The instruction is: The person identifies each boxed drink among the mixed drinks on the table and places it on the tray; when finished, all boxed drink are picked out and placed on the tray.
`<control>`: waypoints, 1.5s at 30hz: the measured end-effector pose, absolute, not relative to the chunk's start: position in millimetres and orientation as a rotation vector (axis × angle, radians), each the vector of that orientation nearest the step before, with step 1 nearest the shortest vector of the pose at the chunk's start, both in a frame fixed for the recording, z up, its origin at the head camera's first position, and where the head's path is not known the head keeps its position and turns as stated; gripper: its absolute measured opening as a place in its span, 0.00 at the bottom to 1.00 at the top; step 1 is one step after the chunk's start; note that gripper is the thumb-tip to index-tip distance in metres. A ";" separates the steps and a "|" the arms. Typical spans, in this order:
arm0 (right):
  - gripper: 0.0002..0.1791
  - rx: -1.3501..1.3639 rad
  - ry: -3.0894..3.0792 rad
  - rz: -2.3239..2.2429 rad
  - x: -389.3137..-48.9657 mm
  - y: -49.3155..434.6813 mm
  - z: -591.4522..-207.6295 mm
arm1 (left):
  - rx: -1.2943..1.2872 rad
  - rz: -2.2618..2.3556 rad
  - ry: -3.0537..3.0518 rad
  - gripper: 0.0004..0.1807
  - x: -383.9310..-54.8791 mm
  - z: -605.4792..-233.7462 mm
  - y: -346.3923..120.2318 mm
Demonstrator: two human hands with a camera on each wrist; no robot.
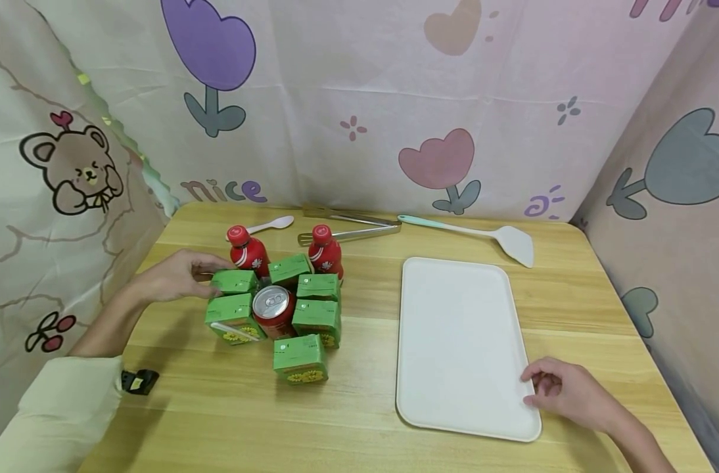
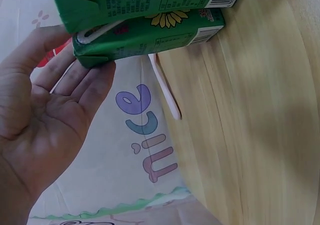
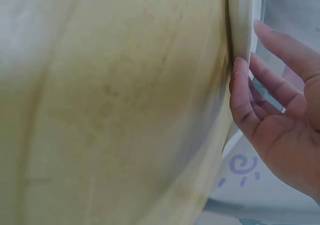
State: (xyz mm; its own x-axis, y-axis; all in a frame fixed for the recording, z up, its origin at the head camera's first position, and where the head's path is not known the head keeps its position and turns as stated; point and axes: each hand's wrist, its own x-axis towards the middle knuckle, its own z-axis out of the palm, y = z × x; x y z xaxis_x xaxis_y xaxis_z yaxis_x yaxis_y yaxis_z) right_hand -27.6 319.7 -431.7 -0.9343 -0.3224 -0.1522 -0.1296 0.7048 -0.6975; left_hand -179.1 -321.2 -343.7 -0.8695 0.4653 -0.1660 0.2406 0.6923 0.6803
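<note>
My left hand (image 1: 179, 276) has its thumb and fingers around the end of a green drink carton (image 1: 234, 281), the rear left one in a cluster. In the left wrist view the fingertips lie against that carton (image 2: 150, 42). Another green carton (image 1: 236, 315), with a white straw on its side, stands directly in front. A red soda can (image 1: 273, 309) is in the middle, with several more green cartons (image 1: 317, 315) around it. Two red bottles (image 1: 248, 251) stand at the back. My right hand (image 1: 572, 391) pinches the right rim of a white tray (image 1: 463, 348) lying on the table.
Along the back of the wooden table (image 1: 217, 414) lie a white spoon (image 1: 277, 223), metal tongs (image 1: 359, 232) and a spatula (image 1: 516, 244) with a mint handle. Printed cloth (image 1: 347, 79) walls the table in at the back and sides.
</note>
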 end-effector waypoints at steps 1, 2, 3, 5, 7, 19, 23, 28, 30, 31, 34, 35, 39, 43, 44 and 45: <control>0.17 -0.341 2.630 -1.058 -27.4 319.8 -432.0 | 0.554 0.960 2.573 0.24 -180.1 -344.1 -321.0; 0.18 -0.327 2.613 -1.061 -27.2 319.6 -432.3 | 0.549 0.953 2.571 0.24 -180.9 -344.6 -320.9; 0.19 -0.320 2.601 -1.064 -27.0 319.5 -432.5 | 0.544 0.952 2.565 0.24 -181.7 -345.3 -320.9; 0.20 -0.314 2.568 -1.078 -26.8 319.3 -432.5 | 0.535 0.958 2.558 0.25 -182.7 -346.6 -321.3; 0.20 -0.312 2.535 -1.087 -27.0 318.9 -431.9 | 0.524 0.984 2.546 0.25 -183.2 -348.1 -321.9; 0.19 -0.325 2.550 -1.025 -28.1 315.9 -430.4 | 0.482 1.134 2.521 0.23 -179.5 -361.2 -324.4; 0.19 -0.333 2.563 -1.036 -28.5 315.5 -430.9 | 0.462 1.104 2.572 0.23 -178.2 -362.9 -323.7; 0.19 -0.314 2.549 -1.047 -31.7 312.7 -430.1 | 0.449 1.071 2.633 0.22 -175.4 -360.2 -321.0; 0.19 -0.304 2.543 -1.045 -33.5 311.2 -429.5 | 0.440 1.061 2.660 0.23 -173.4 -356.8 -319.6; 0.19 -0.298 2.539 -1.043 -34.6 310.3 -429.2 | 0.437 1.059 2.671 0.23 -172.3 -355.1 -319.2; 0.19 -0.305 2.544 -1.034 -37.5 307.7 -428.9 | 0.435 1.055 2.706 0.23 -168.8 -349.1 -318.1; 0.19 -0.307 2.543 -1.035 -38.5 306.8 -428.8 | 0.437 1.051 2.719 0.23 -167.7 -347.2 -317.9; 0.19 -0.319 2.541 -1.038 -42.3 302.6 -428.7 | 0.453 1.058 2.766 0.22 -162.5 -338.1 -316.3; 0.18 -0.318 2.527 -1.052 -45.5 298.5 -428.5 | 0.470 1.054 2.825 0.22 -156.2 -325.7 -314.1; 0.18 -0.319 2.526 -1.054 -46.3 297.7 -428.4 | 0.475 1.047 2.845 0.22 -154.6 -322.3 -313.7; 0.18 -0.321 2.525 -1.056 -46.9 296.9 -428.2 | 0.480 1.038 2.864 0.22 -153.2 -318.7 -313.4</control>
State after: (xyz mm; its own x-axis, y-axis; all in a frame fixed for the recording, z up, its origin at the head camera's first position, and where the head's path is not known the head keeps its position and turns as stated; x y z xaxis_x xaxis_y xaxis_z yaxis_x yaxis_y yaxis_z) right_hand -46.9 296.9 -428.2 -0.9003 -0.3500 -0.2587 -0.0615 0.6908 -0.7205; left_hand -153.2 -313.4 -318.7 -0.9499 0.3083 0.0507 0.2692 0.7253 0.6337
